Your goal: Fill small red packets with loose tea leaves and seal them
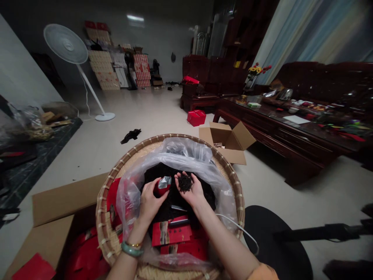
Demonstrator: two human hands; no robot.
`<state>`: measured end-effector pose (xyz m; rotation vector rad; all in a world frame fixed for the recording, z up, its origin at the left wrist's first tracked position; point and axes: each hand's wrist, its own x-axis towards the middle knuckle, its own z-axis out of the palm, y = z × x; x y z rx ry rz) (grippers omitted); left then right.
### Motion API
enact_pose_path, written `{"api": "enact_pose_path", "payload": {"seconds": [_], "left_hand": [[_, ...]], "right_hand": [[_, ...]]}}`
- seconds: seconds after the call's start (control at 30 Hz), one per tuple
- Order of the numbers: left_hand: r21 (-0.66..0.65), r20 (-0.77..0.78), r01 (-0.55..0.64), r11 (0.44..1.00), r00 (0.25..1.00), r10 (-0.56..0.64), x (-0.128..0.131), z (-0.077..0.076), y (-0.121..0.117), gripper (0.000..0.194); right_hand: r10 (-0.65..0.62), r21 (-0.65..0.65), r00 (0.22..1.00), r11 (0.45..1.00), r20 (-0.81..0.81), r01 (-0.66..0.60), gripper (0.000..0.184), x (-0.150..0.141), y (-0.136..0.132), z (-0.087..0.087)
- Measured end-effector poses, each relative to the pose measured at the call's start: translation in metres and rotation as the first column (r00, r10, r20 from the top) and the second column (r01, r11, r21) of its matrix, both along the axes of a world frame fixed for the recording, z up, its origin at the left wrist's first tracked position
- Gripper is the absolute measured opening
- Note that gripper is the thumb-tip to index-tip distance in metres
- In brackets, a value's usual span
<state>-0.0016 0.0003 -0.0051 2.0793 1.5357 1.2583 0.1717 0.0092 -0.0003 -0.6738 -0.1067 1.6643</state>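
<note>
holding a red pouch [163,186], left hand [152,200] pinches beside right's [189,190] seemingly tea-filled cupped palm.

My left hand [152,200] grips a small red pouch [163,186], silver interior visible at its opening. My right hand [192,191], palm up, supports dark dried leaves [185,182] above the plastic-lined basket [239,182].

Left hand [150,201] curled in a grip, right hand [196,191] cupped palm-up

white standing fan [66,43], yellow flowers [256,69], blue curtain [303,31]
</note>
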Motion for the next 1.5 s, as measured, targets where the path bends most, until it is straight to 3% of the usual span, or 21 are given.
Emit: {"api": "enact_pose_path", "payload": {"seconds": [0.17, 0.27, 0.43, 0.53, 0.73, 1.0, 1.17, 1.3, 1.37, 1.4, 1.5], "left_hand": [[0.040, -0.036, 0.006, 0.999, 0.999, -0.004, 0.007, 0.003, -0.003, 0.044], [0.036, -0.051, -0.027, 0.999, 0.998, 0.029, 0.016, 0.007, -0.005, 0.045], [-0.026, -0.057, -0.096, 0.995, 0.994, 0.094, 0.029, 0.012, -0.008, 0.051], [-0.048, -0.048, -0.115, 0.992, 0.992, 0.112, 0.031, 0.011, -0.007, 0.053], [-0.065, -0.026, -0.120, 0.991, 0.993, 0.118, 0.029, 0.004, -0.004, 0.055], [-0.171, 0.036, -0.134, 0.976, 0.989, 0.142, 0.026, 0.000, -0.001, 0.055], [-0.146, 0.057, -0.145, 0.979, 0.986, 0.154, 0.021, 0.002, 0.002, 0.056], [-0.180, 0.082, -0.175, 0.968, 0.978, 0.192, 0.017, 0.001, 0.004, 0.059], [-0.181, 0.092, -0.177, 0.967, 0.976, 0.196, 0.016, 0.000, 0.004, 0.059], [-0.178, 0.095, -0.175, 0.968, 0.976, 0.194, 0.016, 0.000, 0.004, 0.058], [-0.139, 0.090, -0.149, 0.979, 0.983, 0.162, 0.015, 0.002, 0.003, 0.054]], "right_hand": [[-0.109, 0.020, 0.993, 0.994, -0.050, 0.110, 0.029, -0.004, -0.001, 0.028], [-0.191, 0.122, 0.978, 0.976, 0.088, 0.179, 0.033, -0.010, 0.003, 0.047], [-0.357, 0.324, 0.883, 0.911, 0.305, 0.257, 0.040, -0.027, 0.011, 0.065], [-0.388, 0.404, 0.829, 0.888, 0.403, 0.220, 0.045, -0.034, 0.012, 0.064], [-0.333, 0.455, 0.702, 0.890, 0.630, 0.014, 0.057, -0.035, 0.007, 0.058], [-0.200, 0.486, 0.619, 0.807, 0.759, -0.335, 0.053, -0.026, -0.006, 0.073], [-0.181, 0.486, 0.694, 0.831, 0.697, -0.270, 0.042, -0.012, -0.010, 0.077], [-0.189, 0.422, 0.707, 0.890, 0.682, -0.170, 0.042, 0.001, -0.006, 0.063], [-0.151, 0.341, 0.614, 0.918, 0.775, -0.203, 0.039, 0.008, 0.000, 0.049], [-0.116, 0.286, 0.519, 0.922, 0.847, -0.261, 0.035, 0.012, 0.004, 0.042], [-0.130, 0.156, 0.089, 0.889, 0.987, -0.430, 0.022, 0.020, 0.016, 0.019]]}}
